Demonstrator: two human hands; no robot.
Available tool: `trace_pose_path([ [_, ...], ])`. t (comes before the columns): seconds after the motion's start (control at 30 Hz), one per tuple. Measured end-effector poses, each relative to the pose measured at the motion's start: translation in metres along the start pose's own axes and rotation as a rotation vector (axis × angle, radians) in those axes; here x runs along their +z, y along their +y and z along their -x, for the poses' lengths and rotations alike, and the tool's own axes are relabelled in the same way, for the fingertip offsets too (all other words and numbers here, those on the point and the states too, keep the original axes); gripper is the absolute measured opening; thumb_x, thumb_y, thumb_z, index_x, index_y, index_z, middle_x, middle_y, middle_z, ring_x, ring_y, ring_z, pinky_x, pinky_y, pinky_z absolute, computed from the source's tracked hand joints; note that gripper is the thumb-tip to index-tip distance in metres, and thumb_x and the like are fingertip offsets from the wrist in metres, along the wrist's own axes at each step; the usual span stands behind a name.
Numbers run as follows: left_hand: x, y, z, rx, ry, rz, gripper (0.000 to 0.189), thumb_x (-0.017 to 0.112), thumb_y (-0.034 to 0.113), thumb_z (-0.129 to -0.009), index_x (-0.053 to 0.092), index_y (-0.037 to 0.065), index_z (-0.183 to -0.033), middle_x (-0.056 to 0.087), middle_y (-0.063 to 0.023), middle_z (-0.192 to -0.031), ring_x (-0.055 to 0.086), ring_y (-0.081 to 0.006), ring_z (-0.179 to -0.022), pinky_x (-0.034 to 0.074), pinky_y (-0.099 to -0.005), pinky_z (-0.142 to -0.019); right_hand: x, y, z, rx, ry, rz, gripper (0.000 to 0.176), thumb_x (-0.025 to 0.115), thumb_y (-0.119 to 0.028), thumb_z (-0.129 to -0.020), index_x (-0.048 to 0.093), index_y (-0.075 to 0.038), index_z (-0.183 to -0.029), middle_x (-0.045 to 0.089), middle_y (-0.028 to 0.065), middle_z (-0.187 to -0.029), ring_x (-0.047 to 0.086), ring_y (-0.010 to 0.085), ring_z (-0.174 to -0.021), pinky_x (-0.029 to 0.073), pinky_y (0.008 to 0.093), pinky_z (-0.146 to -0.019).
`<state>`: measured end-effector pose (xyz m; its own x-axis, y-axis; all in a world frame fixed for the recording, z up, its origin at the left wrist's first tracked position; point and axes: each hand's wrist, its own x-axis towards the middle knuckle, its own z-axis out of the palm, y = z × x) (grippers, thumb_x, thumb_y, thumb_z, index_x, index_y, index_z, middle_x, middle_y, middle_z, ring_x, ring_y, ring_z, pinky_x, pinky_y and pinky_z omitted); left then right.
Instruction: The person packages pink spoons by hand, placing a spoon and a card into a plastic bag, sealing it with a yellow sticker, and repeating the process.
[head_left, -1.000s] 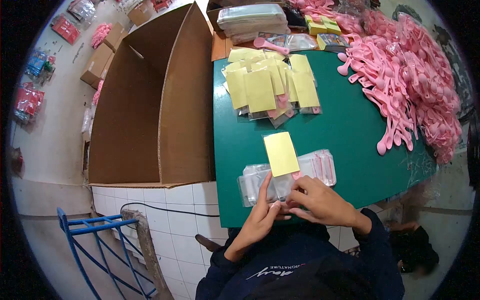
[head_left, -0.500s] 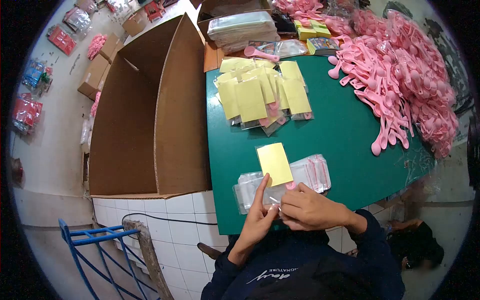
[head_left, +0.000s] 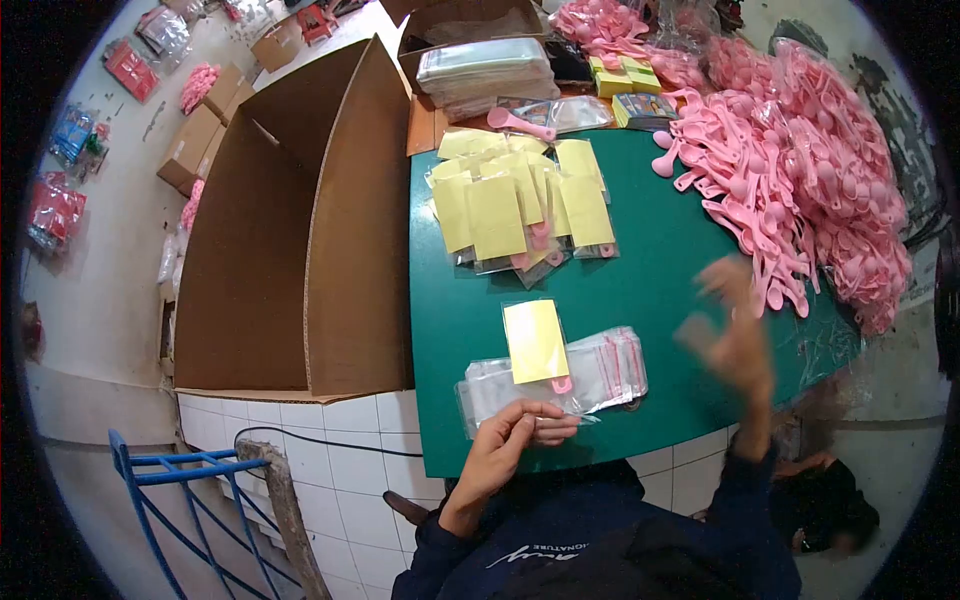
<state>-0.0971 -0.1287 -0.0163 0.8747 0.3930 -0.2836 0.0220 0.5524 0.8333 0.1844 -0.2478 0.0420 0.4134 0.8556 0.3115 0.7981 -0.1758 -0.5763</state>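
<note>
A yellow card (head_left: 537, 342) lies in a clear plastic bag, with a pink spoon handle (head_left: 561, 384) showing below it. Under it is a spread stack of clear plastic bags (head_left: 620, 362) with red-striped ends. My left hand (head_left: 515, 435) is at the near end of the filled bag, its thumb and fingers pressed together on clear plastic. Blurred by motion, my right hand (head_left: 728, 330) is over the table to the right, thumb and fingers apart with nothing visible in them. Close beyond it lies a heap of pink spoons (head_left: 765, 215).
Packed bags with yellow cards (head_left: 497, 215) are piled at the table's far left, a pink scoop (head_left: 520, 123) behind them. A large open cardboard box (head_left: 358, 240) stands left of the green table (head_left: 650, 270). A blue metal frame (head_left: 190, 467) is at lower left; a person (head_left: 825, 500) sits low right.
My right hand has left the bag and swung right and forward toward the spoons. My left hand's pointing index finger has folded in, at the bag's near end.
</note>
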Motion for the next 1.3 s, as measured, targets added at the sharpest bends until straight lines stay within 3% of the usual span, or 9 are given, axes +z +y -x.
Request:
trace_pose_path([
  [0.07,0.001,-0.002,0.0,0.043,-0.008,0.029,0.029,0.031,0.012,-0.098,0.047,-0.007,-0.112,0.059,-0.0249,-0.108,0.061,-0.0312,-0.1,0.05,-0.0379,-0.087,0.056,-0.045,0.028,-0.137,-0.149,-0.212,0.054,0.078,-0.008,-0.059,0.051,-0.006,-0.106,0.046,0.0116,-0.104,0.05,0.0268,-0.097,0.043,0.0358,-0.084],
  [0.13,-0.006,-0.005,0.003,0.06,-0.072,0.048,0.028,0.031,0.011,-0.098,0.047,-0.004,-0.117,0.06,-0.021,-0.109,0.061,-0.0281,-0.102,0.049,-0.0354,-0.087,0.081,-0.061,0.038,-0.179,-0.218,-0.248,0.039,0.075,-0.014,-0.07,0.056,-0.006,-0.103,0.047,0.0117,-0.104,0.052,0.0251,-0.093,0.048,0.0361,-0.077],
  [0.27,-0.014,0.014,0.016,-0.034,-0.04,0.011,0.027,0.035,0.006,-0.096,0.047,0.0,-0.12,0.062,-0.0175,-0.105,0.061,-0.0269,-0.1,0.049,-0.0333,-0.085,0.093,-0.056,0.042,-0.083,-0.282,-0.429,0.022,0.071,-0.008,-0.073,0.06,-0.005,-0.092,0.048,0.0104,-0.101,0.054,0.0223,-0.088,0.049,0.032,-0.075],
  [0.3,-0.016,0.01,0.017,0.024,0.029,-0.077,0.026,0.047,0.004,-0.092,0.048,0.003,-0.118,0.063,-0.0142,-0.102,0.063,-0.0219,-0.096,0.051,-0.0296,-0.078,0.09,-0.057,0.042,-0.064,-0.291,-0.448,0.019,0.071,-0.008,-0.073,0.061,-0.004,-0.089,0.048,0.01,-0.101,0.054,0.0219,-0.087,0.048,0.032,-0.075],
  [0.43,-0.009,0.009,0.01,0.057,0.142,-0.732,0.017,0.063,0.005,-0.083,0.056,0.002,-0.099,0.063,-0.0084,-0.092,0.064,-0.0137,-0.083,0.052,-0.0277,-0.067,0.085,-0.058,0.041,0.019,-0.327,-0.476,0.017,0.071,-0.009,-0.074,0.061,-0.003,-0.086,0.05,0.0088,-0.098,0.056,0.0199,-0.087,0.048,0.0301,-0.073],
  [0.73,0.004,0.002,0.001,0.216,0.364,-0.655,0.01,0.063,0.003,-0.083,0.057,-0.002,-0.088,0.057,-0.0058,-0.09,0.06,-0.0106,-0.077,0.05,-0.0233,-0.068,0.101,-0.057,0.045,0.586,-0.37,-1.051,0.013,0.064,-0.005,-0.083,0.055,0.004,-0.086,0.061,0.0078,-0.084,0.062,0.012,-0.077,0.052,0.026,-0.069],
  [0.83,0.003,-0.005,-0.001,0.165,0.421,-0.575,0.01,0.064,0.004,-0.083,0.057,-0.002,-0.087,0.057,-0.005,-0.088,0.059,-0.0103,-0.075,0.05,-0.0229,-0.067,0.106,-0.061,0.044,0.598,-0.27,-1.008,0.012,0.061,-0.003,-0.085,0.051,0.004,-0.086,0.062,0.0078,-0.076,0.064,0.0137,-0.072,0.053,0.0244,-0.063],
  [1.13,0.009,-0.006,-0.01,0.249,0.59,-0.436,0.011,0.064,0.004,-0.084,0.054,-0.001,-0.088,0.059,-0.0058,-0.082,0.059,-0.0081,-0.069,0.049,-0.022,-0.058,0.108,-0.071,0.042,0.609,-0.141,-0.863,0.011,0.06,0.001,-0.084,0.049,0.002,-0.087,0.062,0.0107,-0.08,0.066,0.0156,-0.068,0.054,0.0233,-0.057],
  [1.3,0.004,-0.012,-0.007,0.222,0.507,-0.581,0.014,0.06,0.003,-0.085,0.054,-0.001,-0.098,0.059,-0.0057,-0.09,0.058,-0.0087,-0.074,0.048,-0.0214,-0.058,0.11,-0.076,0.041,0.579,-0.133,-0.817,0.014,0.059,0.003,-0.084,0.055,0.005,-0.097,0.06,0.009,-0.08,0.065,0.0144,-0.067,0.053,0.0226,-0.056],
])
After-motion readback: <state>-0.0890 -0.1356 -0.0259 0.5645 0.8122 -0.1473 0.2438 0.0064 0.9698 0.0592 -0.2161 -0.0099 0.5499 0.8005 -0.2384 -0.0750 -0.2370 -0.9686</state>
